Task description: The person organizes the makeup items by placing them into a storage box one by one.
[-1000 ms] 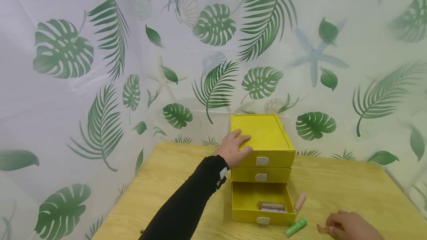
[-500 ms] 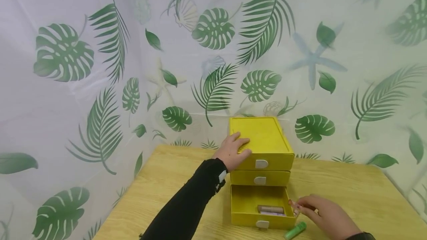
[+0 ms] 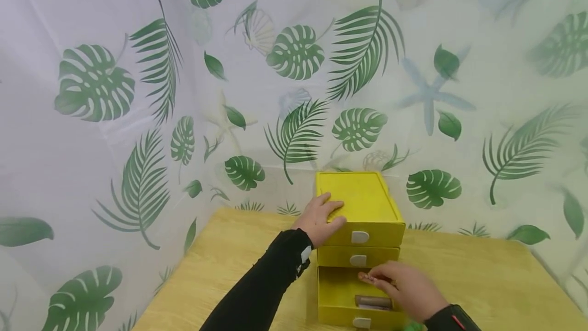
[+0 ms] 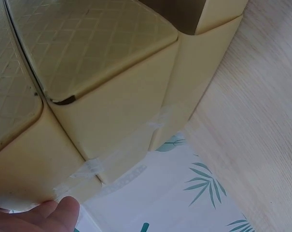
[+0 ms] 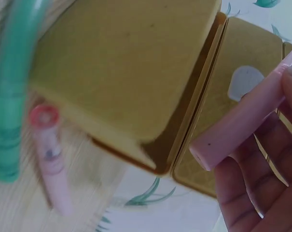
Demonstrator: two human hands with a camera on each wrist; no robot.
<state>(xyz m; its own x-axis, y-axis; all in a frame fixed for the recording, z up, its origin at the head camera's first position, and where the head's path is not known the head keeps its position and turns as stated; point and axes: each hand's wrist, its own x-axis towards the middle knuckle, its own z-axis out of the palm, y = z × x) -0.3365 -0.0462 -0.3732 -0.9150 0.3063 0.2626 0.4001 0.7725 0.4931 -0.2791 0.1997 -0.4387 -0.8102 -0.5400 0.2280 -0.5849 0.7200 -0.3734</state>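
A yellow three-tier drawer box (image 3: 358, 197) stands on the table, its bottom drawer (image 3: 337, 314) pulled out and the upper two closed. My left hand (image 3: 317, 221) rests on the box's top left edge, fingers spread; the left wrist view shows fingertips at its side. Above the open drawer, my right hand (image 3: 409, 286) pinches a slim pink cosmetic tube (image 5: 242, 121) between thumb and fingers. Inside the drawer lie a brownish tube (image 3: 373, 301) and a pale purple item beside it, partly hidden.
On the table by the drawer's right side lie a green tube (image 5: 9, 116) and a second pink tube (image 5: 51, 166), mostly hidden behind the right hand in the head view. A leaf-patterned curtain (image 3: 294, 116) hangs behind the table.
My right hand has carried the pink tube leftward from the table at the right to over the open drawer. The left hand stays on the box, while the head view has tilted up slightly.
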